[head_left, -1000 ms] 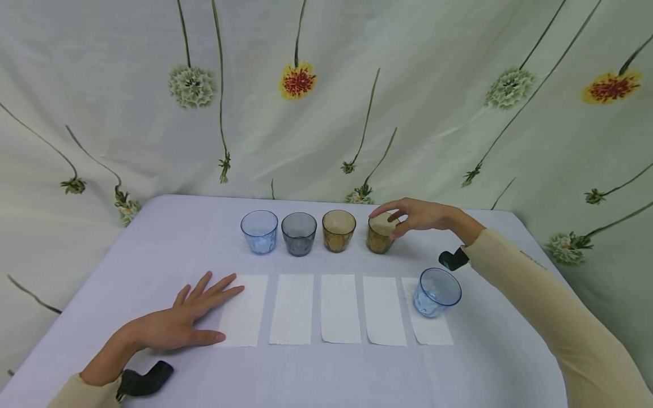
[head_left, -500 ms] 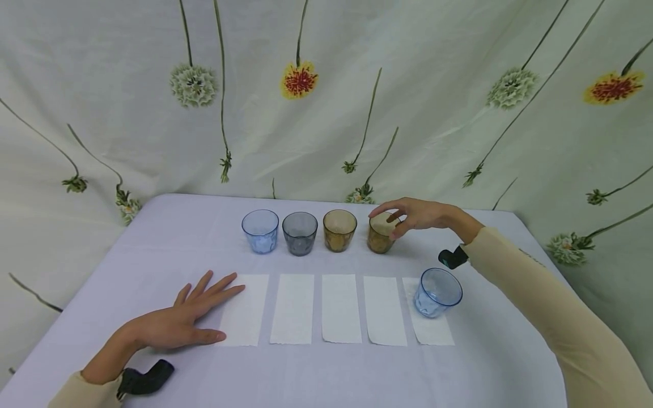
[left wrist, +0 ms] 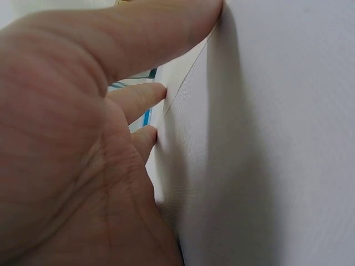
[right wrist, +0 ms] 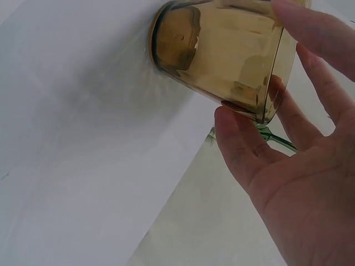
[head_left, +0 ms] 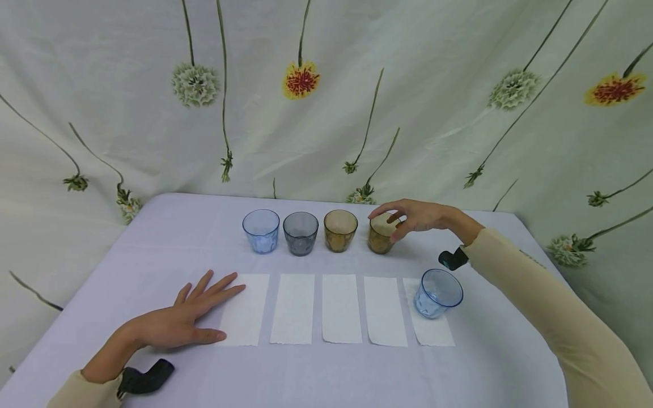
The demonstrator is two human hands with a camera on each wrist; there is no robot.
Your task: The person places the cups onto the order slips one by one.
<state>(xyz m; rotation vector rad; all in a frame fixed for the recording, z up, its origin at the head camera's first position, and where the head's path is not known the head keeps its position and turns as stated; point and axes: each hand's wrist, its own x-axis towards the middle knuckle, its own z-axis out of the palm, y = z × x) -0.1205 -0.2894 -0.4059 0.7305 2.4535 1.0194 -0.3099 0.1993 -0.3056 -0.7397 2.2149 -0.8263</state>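
Amber glass (head_left: pixel 379 242), head view: right end of the back row, upright on the table (head_left: pixel 306 374), which wears a smooth off-white cloth. Right hand (head_left: pixel 423 215) has it near the rim, thumb and fingers part-curled round it. Rest of the row, going left, all apart: second amber glass (head_left: pixel 339 231), grey glass (head_left: pixel 300 233), blue glass (head_left: pixel 261 231). Nearer: five paper sheets (head_left: pixel 340 309) side by side, narrow gaps; another blue glass (head_left: pixel 437 294) stands on the rightmost. Left hand (head_left: pixel 176 324) spread flat, holding nothing, thumb and fingertips on the leftmost sheet (head_left: pixel 246 311). Pale backdrop (head_left: pixel 433 39) with printed flowers, faintly creased, fills the area behind.

Left wrist: palm close up, thumb and fingertips at the pale surface, shadow alongside.

Right wrist: thumb and fingers grip the amber wall by the rim; base on cloth, soft shadow beside it. Table edge runs diagonally, backdrop beyond.
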